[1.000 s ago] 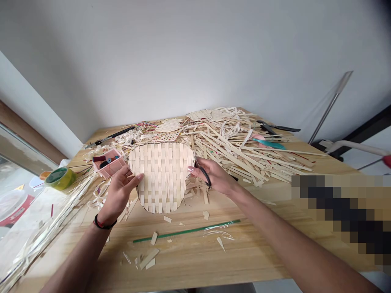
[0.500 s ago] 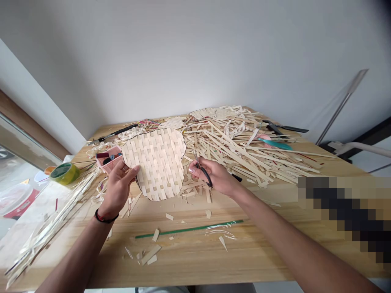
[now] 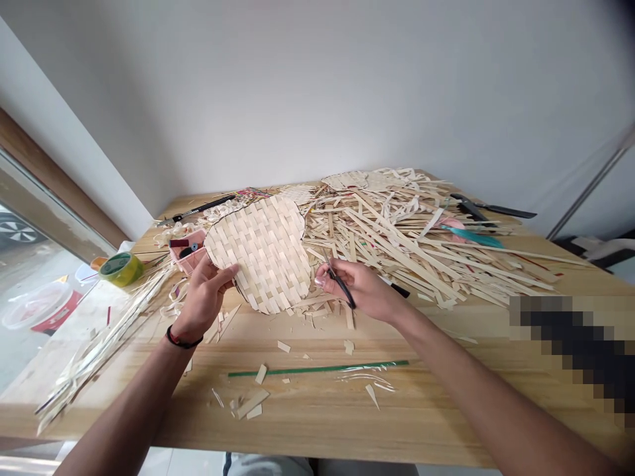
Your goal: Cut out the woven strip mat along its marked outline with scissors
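1. Close to the front edge of the surface [image 3: 421, 410], pale offcuts [image 3: 254, 403] lie scattered; a green strip [image 3: 322, 369] runs roughly along that edge.
2. The left hand [image 3: 206, 294] pinches the lower left rim of a woven panel [image 3: 260, 254], raised and tilted left of the surface's middle.
3. The right hand [image 3: 364, 287] grips black-handled scissors [image 3: 346, 293], apart from the panel's right rim.
4. Towards the left edge lie a strip bundle [image 3: 109, 324] and a tape roll [image 3: 122, 270]; the left hand partly covers a pink basket [image 3: 184, 265].
5. Behind the panel, a strip heap [image 3: 387, 238] spreads towards the right edge, partly hidden.
6. By the back edge lies another woven piece [image 3: 344, 180]; near the back left corner, a black-handled tool [image 3: 211, 205].
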`<state>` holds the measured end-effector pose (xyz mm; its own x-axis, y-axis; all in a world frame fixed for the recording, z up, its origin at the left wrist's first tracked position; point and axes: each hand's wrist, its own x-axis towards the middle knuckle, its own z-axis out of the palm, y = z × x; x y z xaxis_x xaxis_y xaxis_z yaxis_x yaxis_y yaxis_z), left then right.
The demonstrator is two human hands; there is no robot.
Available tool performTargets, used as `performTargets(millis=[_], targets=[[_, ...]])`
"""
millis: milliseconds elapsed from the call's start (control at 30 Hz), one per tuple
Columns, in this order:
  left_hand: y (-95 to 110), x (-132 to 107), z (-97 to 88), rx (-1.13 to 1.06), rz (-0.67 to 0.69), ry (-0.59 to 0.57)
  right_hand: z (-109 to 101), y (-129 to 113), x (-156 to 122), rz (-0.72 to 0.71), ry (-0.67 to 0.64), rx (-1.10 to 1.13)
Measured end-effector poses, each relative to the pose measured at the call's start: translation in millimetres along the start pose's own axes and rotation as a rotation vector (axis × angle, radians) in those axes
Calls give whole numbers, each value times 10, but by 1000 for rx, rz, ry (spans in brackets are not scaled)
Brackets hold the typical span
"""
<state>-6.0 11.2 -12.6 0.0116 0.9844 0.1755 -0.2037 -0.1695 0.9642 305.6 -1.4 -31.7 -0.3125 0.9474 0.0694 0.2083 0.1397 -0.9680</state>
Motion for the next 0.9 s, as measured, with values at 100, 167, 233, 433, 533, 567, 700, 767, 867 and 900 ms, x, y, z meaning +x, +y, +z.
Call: performTargets(millis=[100,167,233,433,533,567,700,767,867,900], targets=[[7,1,4,-18,18,-2,-6,-19,-11,25,-46,-27],[14,0,6,-14,21,-25,-11,-34,-18,41,-87,-51],[21,1,8,-7,20,-43,-20,-52,-26,56,-146,-69],[34,15,17,13,48,-61,-53,-129,-49,156,-313,-33],[31,15,21,0,51,-54,-53,-151,-49,184,-334,-32],[28,15,21,-7,47,-49,-49,-150,-46,184,-322,-29],[19,20,21,-57,8,-26,-36,-110,-31,171,-195,6],[18,29,21,-74,2,2,-36,-96,-30,166,-134,1],[18,44,15,-103,18,49,-41,-118,-40,158,-100,-3],[18,49,11,-114,20,59,-42,-133,-46,161,-103,10]])
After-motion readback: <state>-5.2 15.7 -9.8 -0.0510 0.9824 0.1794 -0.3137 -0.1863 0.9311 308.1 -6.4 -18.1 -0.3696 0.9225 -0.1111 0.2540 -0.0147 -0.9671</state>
